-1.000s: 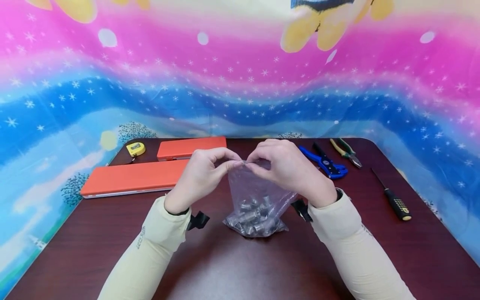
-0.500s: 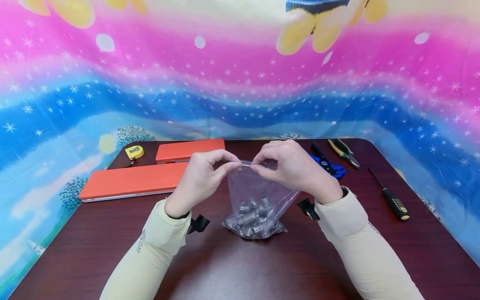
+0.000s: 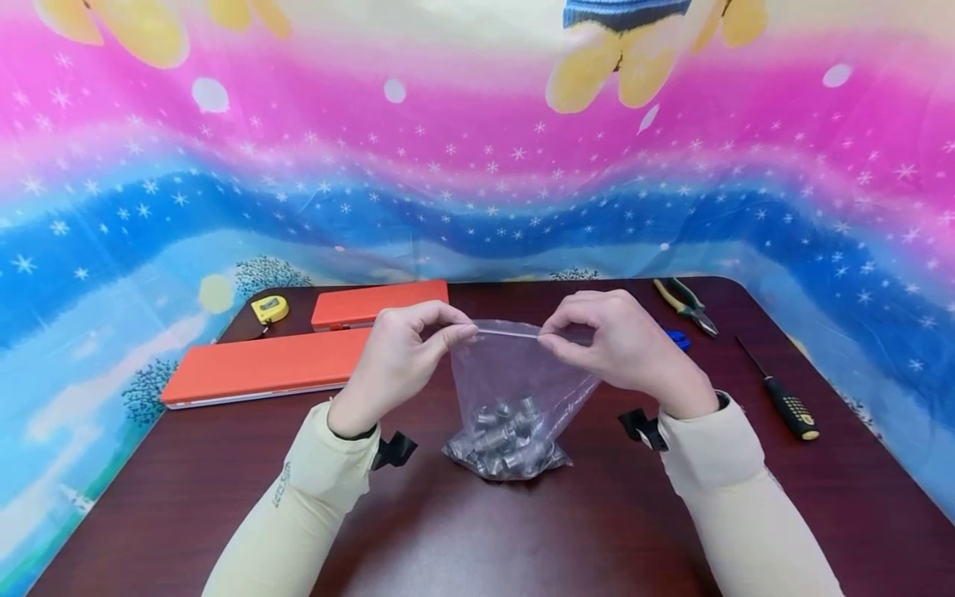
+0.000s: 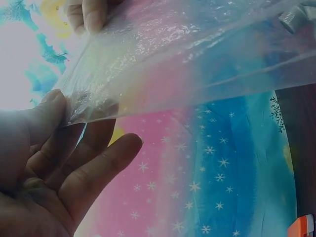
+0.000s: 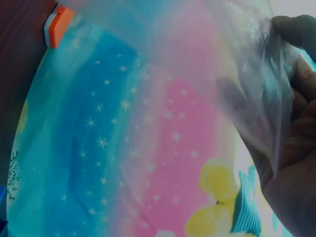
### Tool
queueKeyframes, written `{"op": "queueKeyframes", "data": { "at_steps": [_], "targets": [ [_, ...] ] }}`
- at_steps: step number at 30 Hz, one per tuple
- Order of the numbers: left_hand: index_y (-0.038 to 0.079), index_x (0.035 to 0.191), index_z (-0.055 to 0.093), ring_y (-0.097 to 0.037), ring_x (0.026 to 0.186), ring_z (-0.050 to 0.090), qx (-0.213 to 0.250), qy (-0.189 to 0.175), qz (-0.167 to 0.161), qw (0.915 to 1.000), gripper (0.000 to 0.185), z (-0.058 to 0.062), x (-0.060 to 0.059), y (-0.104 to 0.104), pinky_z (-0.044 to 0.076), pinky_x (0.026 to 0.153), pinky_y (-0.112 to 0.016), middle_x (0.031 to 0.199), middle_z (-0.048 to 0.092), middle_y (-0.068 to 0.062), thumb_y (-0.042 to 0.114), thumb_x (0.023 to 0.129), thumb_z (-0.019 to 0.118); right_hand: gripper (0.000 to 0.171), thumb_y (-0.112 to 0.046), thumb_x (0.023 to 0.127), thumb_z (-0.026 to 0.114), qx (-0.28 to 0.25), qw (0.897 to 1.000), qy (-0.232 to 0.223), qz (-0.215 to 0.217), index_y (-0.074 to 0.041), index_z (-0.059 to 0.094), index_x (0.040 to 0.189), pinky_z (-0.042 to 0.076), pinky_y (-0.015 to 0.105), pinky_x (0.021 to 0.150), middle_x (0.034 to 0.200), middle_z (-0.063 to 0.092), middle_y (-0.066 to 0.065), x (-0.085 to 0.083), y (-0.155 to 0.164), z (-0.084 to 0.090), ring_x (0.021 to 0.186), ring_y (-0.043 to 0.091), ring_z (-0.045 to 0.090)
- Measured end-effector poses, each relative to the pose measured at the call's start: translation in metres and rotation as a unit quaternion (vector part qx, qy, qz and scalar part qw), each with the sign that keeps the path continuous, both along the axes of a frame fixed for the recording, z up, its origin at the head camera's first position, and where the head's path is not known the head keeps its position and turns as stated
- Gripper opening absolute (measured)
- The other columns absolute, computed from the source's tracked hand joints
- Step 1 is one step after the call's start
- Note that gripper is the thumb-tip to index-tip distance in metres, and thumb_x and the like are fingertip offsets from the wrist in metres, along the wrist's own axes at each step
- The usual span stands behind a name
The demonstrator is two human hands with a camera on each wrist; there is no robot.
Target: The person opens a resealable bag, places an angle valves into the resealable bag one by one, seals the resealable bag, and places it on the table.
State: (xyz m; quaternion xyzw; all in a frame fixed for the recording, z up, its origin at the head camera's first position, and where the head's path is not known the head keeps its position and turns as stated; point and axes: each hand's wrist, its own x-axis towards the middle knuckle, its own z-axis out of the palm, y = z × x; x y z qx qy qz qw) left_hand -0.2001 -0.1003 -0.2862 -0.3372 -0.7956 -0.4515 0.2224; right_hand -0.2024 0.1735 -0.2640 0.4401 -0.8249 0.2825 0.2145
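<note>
Both hands, left (image 3: 399, 352) and right (image 3: 622, 348), pinched a limp bag's (image 3: 515, 390) top edge; probably bottom-heavy with metal parts (image 3: 503, 439).

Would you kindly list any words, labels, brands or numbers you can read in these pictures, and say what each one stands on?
None can be read.
Left sleeve: small dark print, too blurred to read.
Yellow tape measure: dark label, too small to read.
Screwdriver handle: yellow marks, illegible.

The right hand (image 5: 291, 148) fills the right edge, its fingers (image 5: 296, 29) pinching a clear plastic bag (image 5: 247, 74) that spreads leftward over the starry pink-and-blue backdrop (image 5: 123, 148); an orange case (image 5: 58, 24) corner lies on the dark table (image 5: 19, 34) top left
</note>
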Motion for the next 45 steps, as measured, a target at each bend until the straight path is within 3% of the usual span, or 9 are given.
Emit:
{"op": "queueKeyframes", "data": {
  "at_steps": [10, 16, 23, 29, 34, 38, 45],
  "targets": [
    [0.016, 0.092, 0.075, -0.004, 0.072, 0.065, 0.014, -0.013, 0.002, 0.9998, 0.004, -0.003, 0.000, -0.001, 0.048, 0.057, -0.028, 0.080, 0.071, 0.011, 0.013, 0.090, 0.074, 0.015, -0.005, 0.079, 0.083, -0.019, 1.000, -0.007, -0.007, -0.015, 0.075, 0.089, 0.046, 0.018, 0.062, 0.085, 0.068, -0.012, 0.000, 0.026, -0.006, 0.072, 0.003, 0.059],
    [0.016, 0.093, 0.075, -0.007, 0.069, 0.062, 0.016, -0.027, 0.025, 0.9992, 0.003, -0.003, -0.001, -0.005, 0.042, 0.052, -0.027, 0.080, 0.070, 0.010, 0.016, 0.091, 0.073, 0.017, -0.005, 0.079, 0.082, -0.019, 1.000, -0.017, -0.006, -0.017, 0.076, 0.089, 0.047, 0.018, 0.063, 0.086, 0.068, -0.013, -0.003, 0.033, -0.004, 0.073, 0.003, 0.059],
    [0.013, 0.093, 0.075, -0.010, 0.061, 0.060, 0.017, -0.013, 0.051, 0.9985, 0.004, -0.001, -0.004, -0.010, 0.033, 0.045, -0.026, 0.079, 0.071, 0.009, 0.016, 0.090, 0.074, 0.017, -0.002, 0.081, 0.080, -0.010, 1.000, -0.011, 0.003, -0.016, 0.075, 0.089, 0.043, 0.017, 0.059, 0.086, 0.068, -0.012, -0.012, 0.041, 0.000, 0.065, 0.004, 0.055],
    [0.013, 0.093, 0.075, -0.009, 0.063, 0.060, 0.015, -0.015, 0.067, 0.9975, 0.005, 0.002, -0.006, -0.015, 0.036, 0.047, -0.026, 0.078, 0.071, 0.008, 0.016, 0.090, 0.074, 0.010, -0.008, 0.086, 0.077, 0.031, 0.999, -0.009, -0.017, -0.014, 0.071, 0.091, 0.044, 0.023, 0.061, 0.086, 0.066, -0.009, -0.017, 0.042, 0.003, 0.066, 0.006, 0.050],
    [0.011, 0.091, 0.074, -0.009, 0.064, 0.060, 0.011, -0.010, 0.081, 0.9966, 0.004, 0.003, -0.007, -0.015, 0.043, 0.055, -0.024, 0.076, 0.070, 0.008, 0.015, 0.090, 0.074, 0.010, -0.007, 0.086, 0.076, 0.049, 0.998, 0.022, -0.037, -0.011, 0.069, 0.091, 0.046, 0.030, 0.065, 0.084, 0.064, -0.004, -0.018, 0.040, 0.004, 0.071, 0.008, 0.051],
    [0.009, 0.087, 0.073, -0.008, 0.068, 0.064, 0.018, -0.026, 0.075, 0.9967, 0.003, 0.001, -0.009, -0.013, 0.051, 0.062, -0.024, 0.075, 0.070, 0.006, 0.009, 0.090, 0.073, 0.012, -0.010, 0.085, 0.077, 0.060, 0.996, 0.029, -0.059, -0.010, 0.065, 0.087, 0.046, 0.031, 0.065, 0.081, 0.063, -0.002, -0.017, 0.040, 0.002, 0.069, 0.010, 0.050],
    [0.010, 0.085, 0.071, -0.010, 0.066, 0.067, 0.041, -0.058, 0.052, 0.9961, 0.007, -0.001, -0.008, -0.006, 0.054, 0.062, -0.026, 0.074, 0.070, 0.003, 0.006, 0.091, 0.071, 0.013, -0.012, 0.085, 0.076, 0.055, 0.994, 0.007, -0.096, -0.011, 0.064, 0.089, 0.043, 0.029, 0.060, 0.077, 0.062, -0.003, -0.007, 0.047, -0.001, 0.059, 0.007, 0.044]
  ]
}}
